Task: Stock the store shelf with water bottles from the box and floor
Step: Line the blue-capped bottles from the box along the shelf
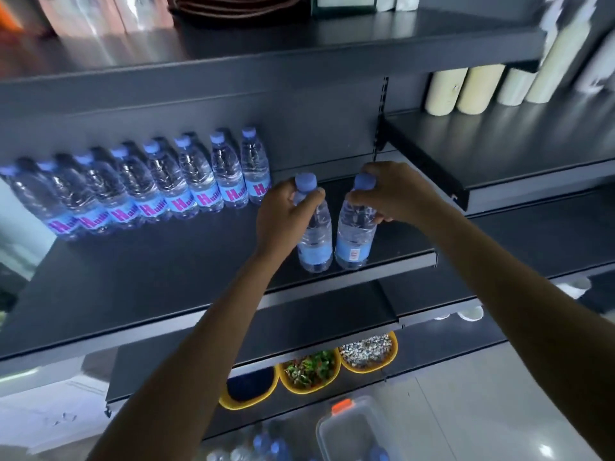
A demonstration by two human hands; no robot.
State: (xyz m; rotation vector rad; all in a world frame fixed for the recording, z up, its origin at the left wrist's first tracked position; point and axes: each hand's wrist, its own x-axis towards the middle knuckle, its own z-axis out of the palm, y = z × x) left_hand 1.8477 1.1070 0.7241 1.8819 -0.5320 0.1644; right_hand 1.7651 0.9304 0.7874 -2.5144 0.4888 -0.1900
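Your left hand (283, 214) curls round the neck of the left bottle (316, 242) and your right hand (392, 194) grips the right bottle (354, 241), so your fingers hide both necks. The two stand upright, side by side near the front of the dark shelf (166, 277). The row of bottles (186, 188) at the back blurs toward the left edge. Low down, some blue caps (269, 444) are cut off and unclear, beside a clear tub (359, 430). Yellow bowls (311, 371) sit below, between your forearms.
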